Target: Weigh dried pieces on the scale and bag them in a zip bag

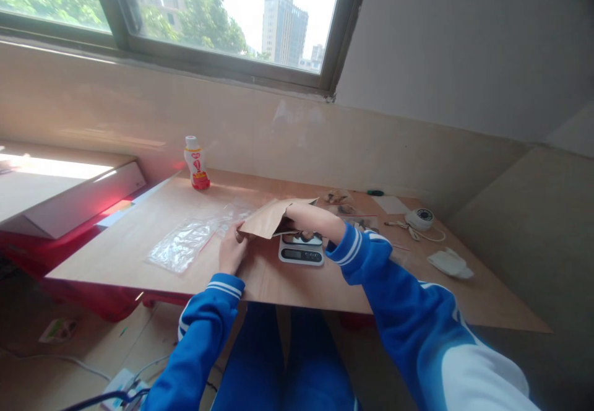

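A brown kraft paper bag (266, 218) lies on its side above the table, its mouth turned to the right. My left hand (232, 247) is closed on the bag's lower left corner. Through the mouth reaches my right hand (299, 214); its fingers are hidden inside the bag. Just below that hand stands a small white digital scale (301, 255) with a dark display, and some brownish pieces rest on its shiny plate. Left of my left hand, clear plastic zip bags (179, 245) lie flat.
A white and red bottle (197, 163) stands at the back left. Behind the scale are bags of brown pieces (338, 197). To the right lie a white dome camera (420, 219) with its cable and a crumpled white item (450, 263). A power strip (124, 389) is on the floor.
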`<state>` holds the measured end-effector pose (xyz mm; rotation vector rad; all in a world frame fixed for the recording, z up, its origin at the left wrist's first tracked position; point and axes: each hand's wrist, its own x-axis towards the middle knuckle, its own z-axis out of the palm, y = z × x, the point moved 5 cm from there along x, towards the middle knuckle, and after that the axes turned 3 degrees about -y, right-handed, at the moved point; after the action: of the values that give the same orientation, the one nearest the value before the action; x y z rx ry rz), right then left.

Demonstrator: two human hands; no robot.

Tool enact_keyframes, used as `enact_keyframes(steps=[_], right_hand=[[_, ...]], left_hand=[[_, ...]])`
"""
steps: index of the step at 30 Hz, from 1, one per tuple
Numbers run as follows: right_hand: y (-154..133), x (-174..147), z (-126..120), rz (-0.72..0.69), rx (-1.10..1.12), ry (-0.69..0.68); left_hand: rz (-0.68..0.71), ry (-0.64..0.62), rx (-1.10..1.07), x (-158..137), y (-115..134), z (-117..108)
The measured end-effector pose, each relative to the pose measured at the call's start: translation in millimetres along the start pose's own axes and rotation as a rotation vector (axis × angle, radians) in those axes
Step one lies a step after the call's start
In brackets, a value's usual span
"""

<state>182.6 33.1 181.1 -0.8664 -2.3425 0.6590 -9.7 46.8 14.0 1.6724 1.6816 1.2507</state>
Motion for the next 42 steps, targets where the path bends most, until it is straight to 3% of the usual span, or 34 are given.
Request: enact_keyframes(steps=[3,6,8,11,17,22,28,31,34,38,42], right_hand=[[-15,-7,-20,-0.02,-0.101,-0.074],[-18,-32,-51,0.066,-0.08,0.208],[-2,-56,-60,0.192,-0.003,0.413],[41,-93,-48,0.394,0.169,0.545],[117,-136,8,0.702,0.45,0.589],[133,-139,24,0.748,0.561,0.675],[131,-147,22,0.738,0.601,0.69],[132,-166,19,0.748,0.541,0.733],[136,-192,20,0.762,0.333,0.741],[135,-217,31,0.784,-0.056,0.639],[126,-221,42,0.703,-0.289,0.601]], left_hand=[[-0.011,-0.005,0.014,1,-3,1],[0.007,-0.004,0.016,0,-3,2],[-0.001,-0.003,0.023,0,-4,2],[-0.028,-0.011,0.045,0,-6,2],[-0.01,-0.016,0.053,2,-7,3],[-0.038,-0.033,0.054,3,-7,3],[-0.029,-0.031,0.067,2,-6,3],[-0.012,0.016,0.094,3,-7,2],[-0.002,0.093,0.135,6,-11,0],[-0.001,0.199,0.193,12,-15,-1],[-0.009,0.257,0.273,13,-18,-2]])
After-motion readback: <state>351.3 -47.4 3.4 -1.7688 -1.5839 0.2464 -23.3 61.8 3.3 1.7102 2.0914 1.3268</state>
